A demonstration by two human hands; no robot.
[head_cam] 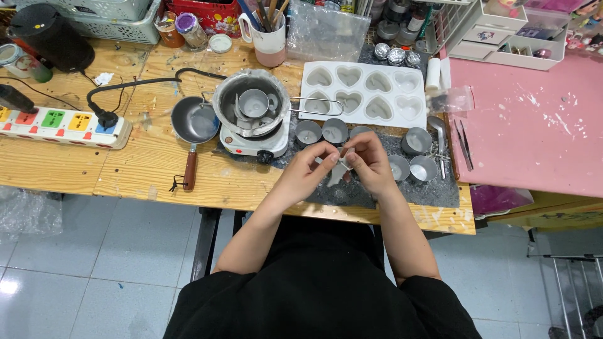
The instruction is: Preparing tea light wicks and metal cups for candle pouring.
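Observation:
My left hand and my right hand meet over the dark mat at the table's front edge. Together they pinch a small grey, irregular moulded piece between fingertips. Several small round metal cups with grey filling stand on the mat just beyond and right of my hands. A white heart-shaped mould tray lies behind them.
A small electric hot plate carries a metal pot with a cup inside. Left of it sit a small pan with wooden handle and a power strip. A pink table stands to the right; tweezers lie at its edge.

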